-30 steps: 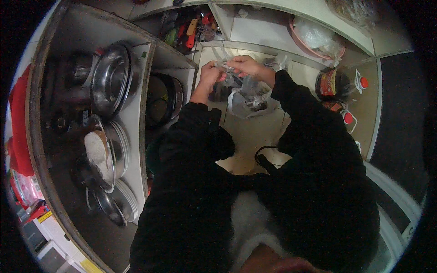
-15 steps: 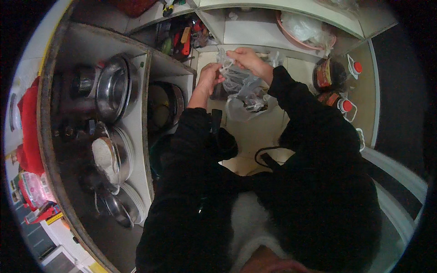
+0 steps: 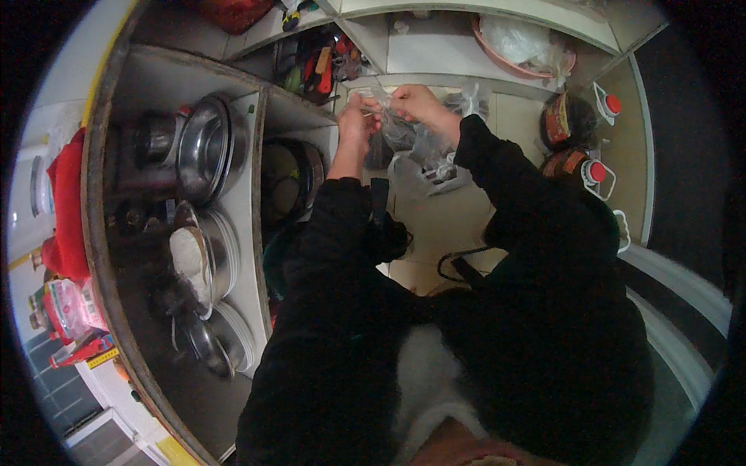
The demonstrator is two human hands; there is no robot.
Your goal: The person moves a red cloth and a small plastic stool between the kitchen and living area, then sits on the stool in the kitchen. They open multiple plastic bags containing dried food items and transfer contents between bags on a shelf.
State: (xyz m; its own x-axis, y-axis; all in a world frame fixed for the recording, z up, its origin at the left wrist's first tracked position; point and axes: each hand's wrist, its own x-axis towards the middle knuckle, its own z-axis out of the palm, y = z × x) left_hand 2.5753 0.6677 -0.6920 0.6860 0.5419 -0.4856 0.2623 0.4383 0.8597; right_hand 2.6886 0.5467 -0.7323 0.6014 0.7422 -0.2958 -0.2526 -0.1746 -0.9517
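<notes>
Both hands work at the gathered top of a clear plastic bag that has something dark inside. My left hand is closed, its fingertips pinching the bag's neck from the left. Across from it, my right hand pinches the same neck between thumb and fingers. The bag hangs or rests just below my fingers, close to the floor. Another plastic bag, whitish and with contents I cannot make out, lies against it on the near side. A knotted plastic top stands up beyond my right wrist.
Shelves on the left hold steel bowls, stacked basins and pans. Ahead, a cubby holds tools; beside it sits a pink basin with plastic bags. Large red-capped bottles stand at right on the tiled floor.
The view has shifted slightly. My hands have drawn the bag's top into a tighter, narrower neck between them, and the bag around it has changed its folds.
</notes>
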